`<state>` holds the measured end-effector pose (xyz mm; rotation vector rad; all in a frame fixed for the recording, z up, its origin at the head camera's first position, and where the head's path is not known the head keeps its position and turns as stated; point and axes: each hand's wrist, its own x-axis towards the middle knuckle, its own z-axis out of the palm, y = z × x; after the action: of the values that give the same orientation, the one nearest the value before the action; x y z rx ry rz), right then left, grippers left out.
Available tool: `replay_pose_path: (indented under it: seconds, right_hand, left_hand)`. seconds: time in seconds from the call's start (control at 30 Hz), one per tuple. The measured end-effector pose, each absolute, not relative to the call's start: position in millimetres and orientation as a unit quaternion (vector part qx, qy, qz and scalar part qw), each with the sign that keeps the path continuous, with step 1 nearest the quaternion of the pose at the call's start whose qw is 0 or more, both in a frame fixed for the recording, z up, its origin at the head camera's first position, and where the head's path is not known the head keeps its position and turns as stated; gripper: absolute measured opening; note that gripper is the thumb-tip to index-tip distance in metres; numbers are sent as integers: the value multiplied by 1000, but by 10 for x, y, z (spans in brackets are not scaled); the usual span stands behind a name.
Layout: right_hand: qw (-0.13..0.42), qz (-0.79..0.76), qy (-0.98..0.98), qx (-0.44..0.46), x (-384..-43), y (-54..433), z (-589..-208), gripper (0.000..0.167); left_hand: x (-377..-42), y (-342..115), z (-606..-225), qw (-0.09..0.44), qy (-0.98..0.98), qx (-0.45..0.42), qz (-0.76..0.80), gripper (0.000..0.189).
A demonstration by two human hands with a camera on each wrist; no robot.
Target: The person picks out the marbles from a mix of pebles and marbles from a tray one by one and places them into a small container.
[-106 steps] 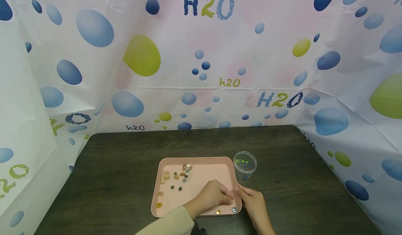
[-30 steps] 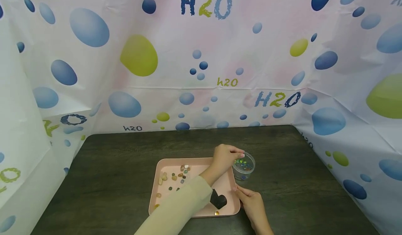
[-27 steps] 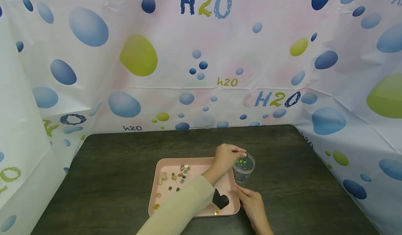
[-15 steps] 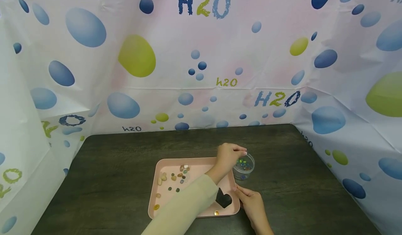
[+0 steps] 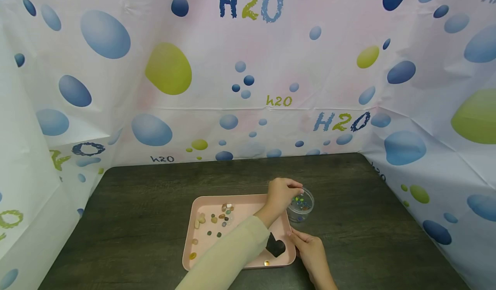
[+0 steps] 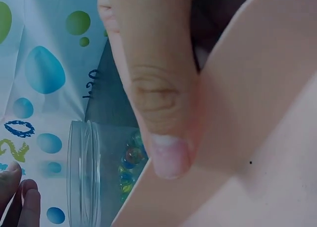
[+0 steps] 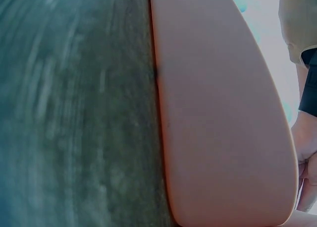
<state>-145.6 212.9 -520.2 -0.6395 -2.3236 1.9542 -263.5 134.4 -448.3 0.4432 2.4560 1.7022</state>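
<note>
A pink tray (image 5: 245,200) lies on the dark table, with polished stones (image 5: 223,216) scattered over its left half and a gold bead (image 5: 266,263) near its front edge. My left hand (image 5: 282,195) reaches across the tray to a round clear jar (image 5: 300,214) at its right side. The thumb and index fingertip are close together above the jar's mouth. Whether anything lies between them, I cannot tell. Blue and green glass marbles (image 6: 130,160) show inside the jar. My right hand (image 5: 313,251) grips the tray's right rim, thumb (image 6: 168,152) on the inner side.
A black wrist-worn piece (image 5: 276,245) hangs under the left wrist, above the tray. The sleeve (image 5: 236,249) covers part of the tray. A patterned white sheet (image 5: 217,66) rises behind the table (image 5: 147,221) and along both sides.
From the tray's front right, my left hand has moved to above the jar, and a silvery blue bead there is gone from view. The right hand keeps its grip on the rim.
</note>
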Motion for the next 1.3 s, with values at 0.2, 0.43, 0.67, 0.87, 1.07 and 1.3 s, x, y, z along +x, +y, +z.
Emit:
replay_pose_path:
  seconds: [0.2, 0.43, 0.67, 0.87, 1.07, 1.3]
  right_hand:
    - [13, 634, -746, -204, -1467, 2140, -5208, 38]
    - [13, 634, -746, -201, -1475, 2149, -5219, 39]
    - [16, 638, -745, -195, -1469, 2133, -5223, 41]
    - [19, 636, -745, -199, -1460, 2151, -5230, 41]
    - [26, 633, -747, -199, -1463, 2169, -5217, 39]
    - [20, 640, -743, -195, -1459, 2146, -5242, 39]
  left_hand:
    - [-2642, 1330, -4491, 59, 810, 140, 566, 9]
    - [-2631, 1272, -4483, 47, 809, 151, 566, 9]
    - [-2569, 1078, -4551, 40, 806, 142, 573, 9]
    - [-2489, 871, -4623, 49, 803, 135, 579, 11]
    - [-2444, 681, -4678, 47, 809, 125, 573, 11]
    - [-2366, 459, -4696, 51, 822, 112, 556, 10]
